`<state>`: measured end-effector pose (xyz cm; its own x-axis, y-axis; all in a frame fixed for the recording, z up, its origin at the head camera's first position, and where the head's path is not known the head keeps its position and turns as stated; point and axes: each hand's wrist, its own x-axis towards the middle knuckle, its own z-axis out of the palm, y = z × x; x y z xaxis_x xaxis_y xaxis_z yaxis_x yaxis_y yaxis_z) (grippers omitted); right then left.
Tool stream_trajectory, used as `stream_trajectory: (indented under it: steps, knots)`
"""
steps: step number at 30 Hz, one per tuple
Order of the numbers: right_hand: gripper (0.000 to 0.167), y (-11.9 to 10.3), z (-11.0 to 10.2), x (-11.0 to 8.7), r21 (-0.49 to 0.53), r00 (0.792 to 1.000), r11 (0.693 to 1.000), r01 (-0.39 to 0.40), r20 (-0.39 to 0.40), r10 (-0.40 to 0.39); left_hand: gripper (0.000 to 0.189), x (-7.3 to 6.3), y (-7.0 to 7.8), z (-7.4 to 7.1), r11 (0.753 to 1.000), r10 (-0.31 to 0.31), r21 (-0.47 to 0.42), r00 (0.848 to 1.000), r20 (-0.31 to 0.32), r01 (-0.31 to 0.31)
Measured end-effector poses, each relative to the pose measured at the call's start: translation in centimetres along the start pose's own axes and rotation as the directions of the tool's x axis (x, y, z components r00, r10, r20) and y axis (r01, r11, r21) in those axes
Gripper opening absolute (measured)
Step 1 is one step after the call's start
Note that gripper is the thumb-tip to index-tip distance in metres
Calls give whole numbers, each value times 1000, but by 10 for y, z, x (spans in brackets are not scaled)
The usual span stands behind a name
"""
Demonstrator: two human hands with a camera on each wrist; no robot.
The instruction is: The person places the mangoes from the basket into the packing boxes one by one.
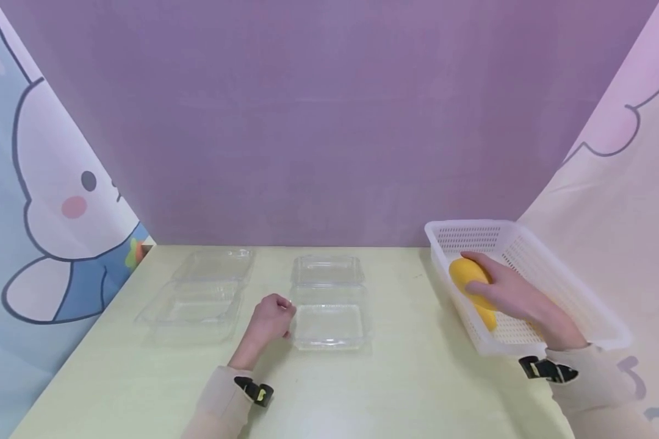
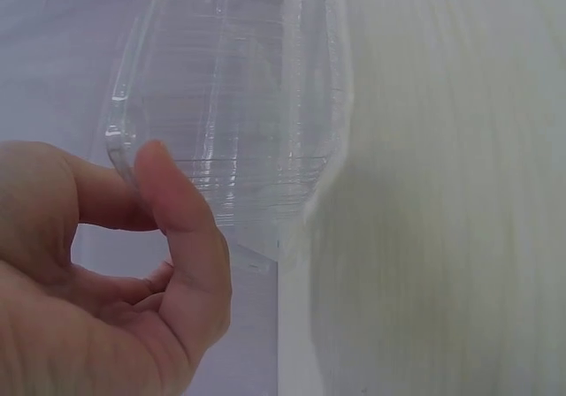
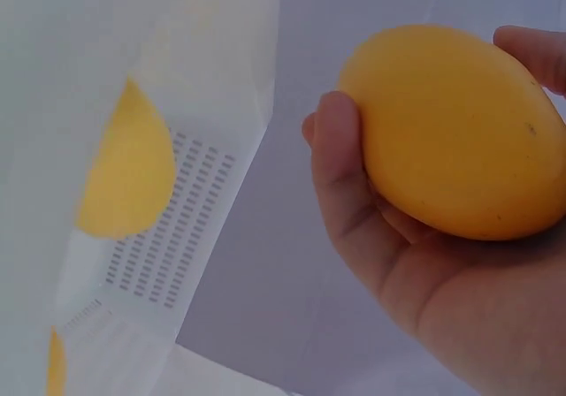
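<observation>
My right hand [image 1: 507,289] grips a yellow mango [image 1: 467,277] over the white basket [image 1: 565,280], thumb on one side and fingers on the other. In the right wrist view the mango [image 3: 451,131] sits large and smooth in the hand [image 3: 398,272]. Below it, a second mango [image 1: 487,317] lies inside the basket. My left hand [image 1: 271,317] is at the left edge of a clear plastic clamshell box [image 1: 329,326], which lies opened out. In the left wrist view, the thumb and index finger of this hand [image 2: 115,263] pinch a corner of the box [image 2: 230,87].
Another opened clear clamshell box [image 1: 198,302] lies on the pale table [image 1: 390,390] to the left. A purple panel [image 1: 329,122] rises behind the table's far edge. Printed cloth [image 1: 626,201] hangs at both sides.
</observation>
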<state>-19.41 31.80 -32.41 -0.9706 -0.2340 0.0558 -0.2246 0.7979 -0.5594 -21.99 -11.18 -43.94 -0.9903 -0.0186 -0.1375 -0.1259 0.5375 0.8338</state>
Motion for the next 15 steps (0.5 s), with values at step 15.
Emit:
stream_trajectory:
  steps: [15]
  knots:
    - [67,-20,25,6,39,998,998,57,-30,-56,20,-1,-1,5,999,32,-13,999,-4,-32]
